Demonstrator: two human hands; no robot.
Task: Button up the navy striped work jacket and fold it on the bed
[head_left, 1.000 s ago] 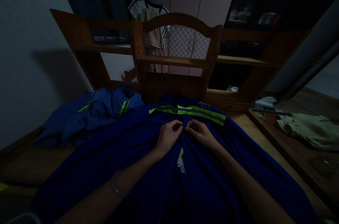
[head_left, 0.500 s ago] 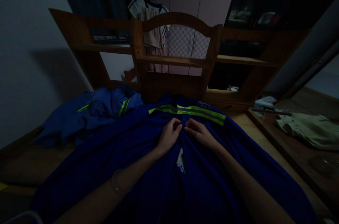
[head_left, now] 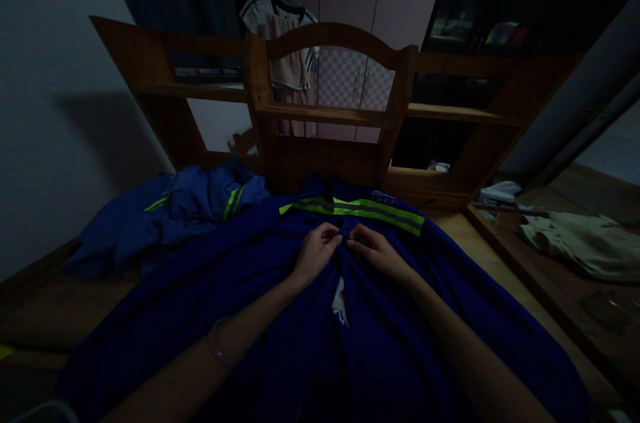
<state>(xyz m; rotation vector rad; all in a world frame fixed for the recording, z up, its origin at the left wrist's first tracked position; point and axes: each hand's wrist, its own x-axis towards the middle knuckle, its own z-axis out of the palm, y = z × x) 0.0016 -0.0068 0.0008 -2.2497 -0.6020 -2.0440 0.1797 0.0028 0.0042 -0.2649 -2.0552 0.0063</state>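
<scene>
A dark blue work jacket [head_left: 395, 303] with yellow-green and grey reflective stripes is spread out in front of me. My left hand [head_left: 316, 253] is closed in a pinch at the left edge of its front opening, just below the stripe. Opposite it, with a small gap between, my right hand [head_left: 377, 253] pinches the right edge. The cloth between the fingertips is too dark to make out clearly. Below the hands the front parts slightly, and something white [head_left: 340, 303] shows through the slit.
A crumpled blue garment [head_left: 195, 203] with similar stripes lies at the left by the wall. Behind the jacket stands a wooden shelf unit [head_left: 325, 117]. To the right, folded light-coloured cloth [head_left: 583, 243] rests on a brown surface. Clothes [head_left: 287, 53] hang on a rack farther back.
Both hands stay almost in the same place on the jacket. The left hand's fingers have shifted slightly, and the whole view has moved a little.
</scene>
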